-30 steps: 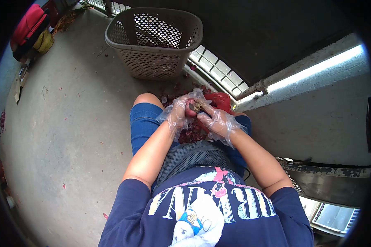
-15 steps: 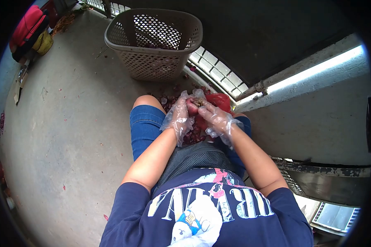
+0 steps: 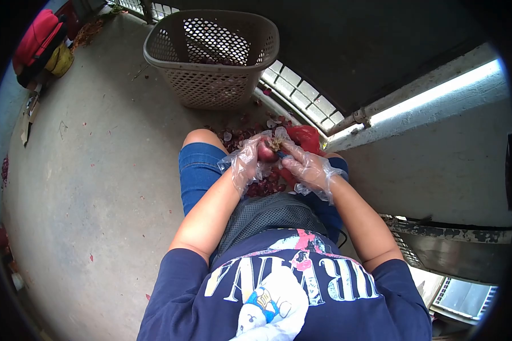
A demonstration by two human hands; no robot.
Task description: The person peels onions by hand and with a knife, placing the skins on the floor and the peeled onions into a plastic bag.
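Observation:
A round red onion with a dry, stringy top sits between both hands, above the lap. My left hand, in a clear plastic glove, is wrapped round its left side. My right hand, gloved the same way, is closed on a small blue-handled tool at the onion's right side; its blade cannot be made out. Under and around the hands lie dark red onion skins, and a red mesh bag is just beyond my right hand.
A brown perforated basket with some red pieces inside stands ahead on the concrete floor. A metal grille and a low wall run along the right. A yellow container with a red and black item is at the far left.
My right hand has shifted slightly right and down, and the blue handle now shows. The onion is turned, with its stringy top more in view.

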